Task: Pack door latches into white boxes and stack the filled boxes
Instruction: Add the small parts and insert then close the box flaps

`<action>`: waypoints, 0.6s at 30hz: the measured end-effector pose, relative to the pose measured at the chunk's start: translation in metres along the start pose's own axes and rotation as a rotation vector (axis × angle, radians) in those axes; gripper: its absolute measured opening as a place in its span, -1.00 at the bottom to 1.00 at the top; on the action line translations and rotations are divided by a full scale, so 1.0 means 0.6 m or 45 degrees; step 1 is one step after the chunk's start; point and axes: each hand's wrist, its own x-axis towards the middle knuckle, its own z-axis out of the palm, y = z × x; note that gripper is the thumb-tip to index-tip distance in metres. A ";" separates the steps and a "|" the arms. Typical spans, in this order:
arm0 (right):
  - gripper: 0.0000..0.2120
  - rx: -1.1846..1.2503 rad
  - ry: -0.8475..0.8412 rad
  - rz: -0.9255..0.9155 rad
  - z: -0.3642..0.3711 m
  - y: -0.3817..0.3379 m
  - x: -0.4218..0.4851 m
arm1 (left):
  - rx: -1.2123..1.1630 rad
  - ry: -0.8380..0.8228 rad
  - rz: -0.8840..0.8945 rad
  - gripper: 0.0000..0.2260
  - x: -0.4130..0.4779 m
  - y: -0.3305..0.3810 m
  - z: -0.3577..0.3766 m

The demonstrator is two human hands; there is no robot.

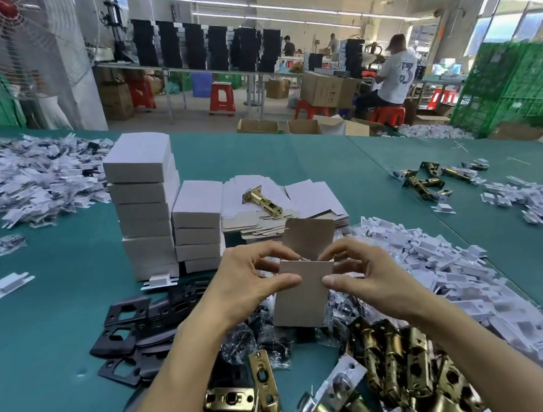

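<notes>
Both hands hold one small white box (pixel 303 291) upright over the table, its top flap (pixel 308 237) standing open. My left hand (pixel 256 282) pinches the box's left top corner; my right hand (pixel 358 274) pinches the right top corner. What is inside the box is hidden. Brass door latches (pixel 398 369) lie heaped near me at the bottom. One more brass latch (pixel 260 200) rests on a pile of flat unfolded boxes (pixel 310 197). Two stacks of closed white boxes stand behind, a tall stack (pixel 143 202) and a shorter stack (pixel 198 225).
Black strike plates (pixel 127 328) lie left of my hands. White plastic parts are heaped at the right (pixel 444 273) and far left (pixel 17 177). More latches (pixel 432 177) lie far right on the green table (pixel 46 391). Green crates (pixel 516 83) and a seated person (pixel 391 76) are beyond.
</notes>
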 end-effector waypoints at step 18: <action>-0.79 0.102 0.308 -0.114 0.025 -0.032 0.013 | -0.071 0.055 -0.002 -0.53 0.002 -0.004 0.001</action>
